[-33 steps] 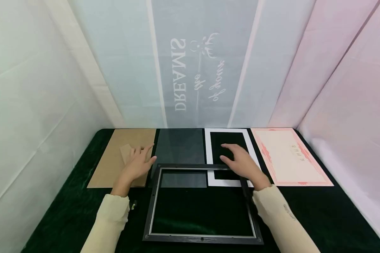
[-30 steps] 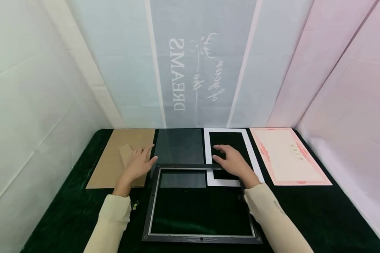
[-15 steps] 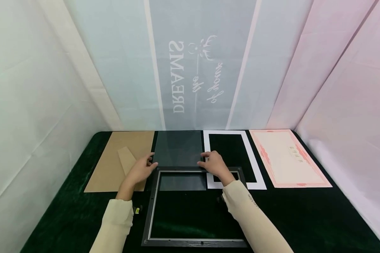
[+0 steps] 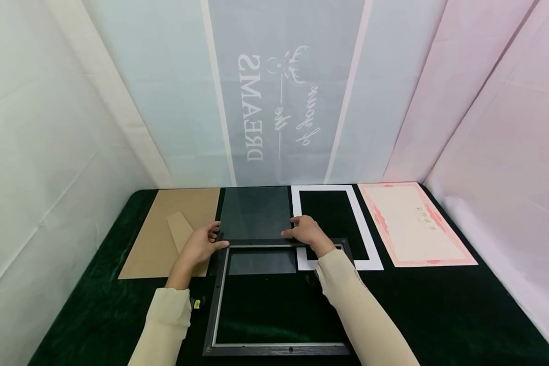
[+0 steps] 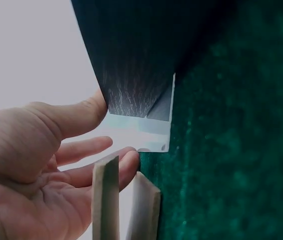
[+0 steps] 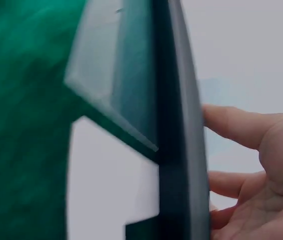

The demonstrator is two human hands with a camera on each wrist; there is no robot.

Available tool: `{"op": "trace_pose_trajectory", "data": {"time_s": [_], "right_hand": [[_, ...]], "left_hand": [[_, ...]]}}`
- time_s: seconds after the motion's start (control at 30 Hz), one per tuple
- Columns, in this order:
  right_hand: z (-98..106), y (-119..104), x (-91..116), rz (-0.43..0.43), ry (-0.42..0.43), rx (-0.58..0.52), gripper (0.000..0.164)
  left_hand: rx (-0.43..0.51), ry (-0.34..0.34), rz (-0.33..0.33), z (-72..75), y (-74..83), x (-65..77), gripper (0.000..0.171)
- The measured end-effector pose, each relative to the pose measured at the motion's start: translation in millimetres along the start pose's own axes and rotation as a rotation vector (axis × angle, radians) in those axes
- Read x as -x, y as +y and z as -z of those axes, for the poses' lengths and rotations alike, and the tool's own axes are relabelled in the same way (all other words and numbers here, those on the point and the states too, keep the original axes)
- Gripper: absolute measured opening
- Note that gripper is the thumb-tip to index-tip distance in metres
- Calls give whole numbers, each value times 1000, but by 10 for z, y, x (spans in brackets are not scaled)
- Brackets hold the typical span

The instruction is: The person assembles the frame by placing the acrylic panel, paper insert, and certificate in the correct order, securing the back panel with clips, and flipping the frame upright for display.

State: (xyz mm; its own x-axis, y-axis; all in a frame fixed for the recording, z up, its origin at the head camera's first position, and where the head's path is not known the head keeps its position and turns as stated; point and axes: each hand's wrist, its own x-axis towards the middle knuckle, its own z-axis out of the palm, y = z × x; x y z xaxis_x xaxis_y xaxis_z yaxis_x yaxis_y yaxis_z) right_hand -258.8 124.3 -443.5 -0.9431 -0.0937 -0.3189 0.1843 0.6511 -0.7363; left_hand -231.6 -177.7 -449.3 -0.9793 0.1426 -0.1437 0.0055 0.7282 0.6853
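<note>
A clear, greyish pane (image 4: 256, 211) lies flat, its near part seen through the opening of a dark picture frame (image 4: 274, 349). My left hand (image 4: 200, 245) is at the pane's left edge. In the left wrist view its thumb meets the frame's dark bar (image 5: 131, 65), and a fingertip comes right to the pane's corner (image 5: 151, 142). My right hand (image 4: 308, 234) is over the pane's right edge, behind the frame's far bar. In the right wrist view its fingers (image 6: 231, 120) extend loosely past that bar, whose far side hides the fingertips.
A brown backing board (image 4: 142, 249) with a slanted stand flap (image 4: 180, 231) lies left of the pane. To the right are a white mat (image 4: 368, 229), partly under the frame, and a pink-bordered certificate (image 4: 393, 223). Green cloth (image 4: 439, 315) covers the table; curtains hang behind.
My right hand has moved left from over the mat's opening to the pane's right edge. My left hand has shifted slightly, its thumb now at the frame's far left corner.
</note>
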Motion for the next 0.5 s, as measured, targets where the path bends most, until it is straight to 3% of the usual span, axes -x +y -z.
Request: {"op": "trace_pose_trajectory", "data": {"time_s": [0.1, 0.23, 0.37, 0.5], "right_hand": [[82, -34, -19, -60, -53, -134, 59], [141, -68, -45, -121, -75, -231, 53], [95, -74, -68, -115, -11, -254, 45], [19, -52, -90, -73, 111, -245, 33]], "left_hand": [[12, 9, 7, -15, 12, -20, 68], [17, 17, 18, -24, 17, -34, 68], [9, 17, 30, -28, 17, -20, 67], [2, 17, 50, -35, 27, -4, 67]]}}
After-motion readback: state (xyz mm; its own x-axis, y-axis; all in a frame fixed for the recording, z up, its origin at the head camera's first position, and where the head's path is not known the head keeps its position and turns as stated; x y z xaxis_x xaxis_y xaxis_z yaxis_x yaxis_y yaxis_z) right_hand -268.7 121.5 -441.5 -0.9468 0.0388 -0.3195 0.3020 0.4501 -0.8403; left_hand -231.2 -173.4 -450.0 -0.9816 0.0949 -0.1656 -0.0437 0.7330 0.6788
